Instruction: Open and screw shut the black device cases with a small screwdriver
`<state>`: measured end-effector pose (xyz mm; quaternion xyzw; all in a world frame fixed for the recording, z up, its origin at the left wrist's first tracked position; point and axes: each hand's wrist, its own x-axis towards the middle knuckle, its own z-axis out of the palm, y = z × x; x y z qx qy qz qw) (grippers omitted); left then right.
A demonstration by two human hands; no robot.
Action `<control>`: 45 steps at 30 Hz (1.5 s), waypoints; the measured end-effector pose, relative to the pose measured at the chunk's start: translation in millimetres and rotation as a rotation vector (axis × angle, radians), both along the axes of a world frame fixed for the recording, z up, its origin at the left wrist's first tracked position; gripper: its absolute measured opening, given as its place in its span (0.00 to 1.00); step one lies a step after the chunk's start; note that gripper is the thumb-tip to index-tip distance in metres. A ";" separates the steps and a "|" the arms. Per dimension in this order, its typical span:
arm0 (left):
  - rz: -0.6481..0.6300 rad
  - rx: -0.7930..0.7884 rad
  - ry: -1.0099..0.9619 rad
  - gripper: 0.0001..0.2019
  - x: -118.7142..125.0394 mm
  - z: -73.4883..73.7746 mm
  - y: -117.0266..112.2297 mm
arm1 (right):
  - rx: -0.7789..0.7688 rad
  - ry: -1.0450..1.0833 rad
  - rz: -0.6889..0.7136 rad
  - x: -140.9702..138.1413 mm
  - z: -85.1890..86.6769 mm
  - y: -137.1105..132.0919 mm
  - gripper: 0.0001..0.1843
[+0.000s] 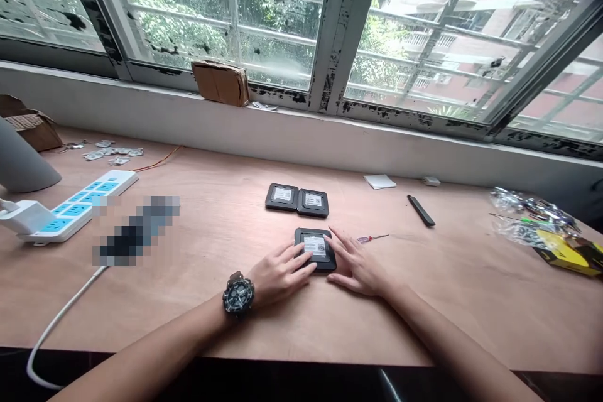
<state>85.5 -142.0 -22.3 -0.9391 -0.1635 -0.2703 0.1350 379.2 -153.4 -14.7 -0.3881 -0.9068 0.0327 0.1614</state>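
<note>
A small black square device (316,245) with a white label lies flat on the wooden table (221,301). My left hand (279,275), with a black watch on its wrist, rests its fingertips on the device's near left corner, fingers stretched out. My right hand (355,264) lies flat against the device's right edge, fingers spread. Two more black labelled devices (296,198) sit side by side a little farther back.
A small screwdriver (372,239) lies right of my hands, a black bar (421,210) and a white pad (379,181) beyond it. A power strip (80,204) with a white plug sits at left. Plastic bags and a yellow pack (563,251) lie at right. A cardboard parcel (220,82) rests on the sill.
</note>
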 end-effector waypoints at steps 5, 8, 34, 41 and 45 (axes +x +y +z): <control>-0.037 -0.013 0.048 0.16 -0.1 -5.7 1.8 | -0.027 -0.051 0.093 -0.6 2.5 4.4 0.42; -0.037 -0.048 0.051 0.18 -1.9 -4.8 1.7 | -0.063 -0.064 0.098 0.0 3.3 4.9 0.41; 0.127 -0.377 -0.051 0.22 -16.8 -1.9 25.6 | 0.189 0.156 -0.451 72.1 -12.5 19.3 0.19; 0.101 -0.413 -0.024 0.36 -10.8 -5.4 25.2 | 0.070 0.189 -0.365 70.3 -8.3 22.8 0.20; 0.081 -0.382 -0.037 0.32 -5.9 -2.9 20.1 | 0.051 0.511 -0.414 46.1 -0.6 19.7 0.15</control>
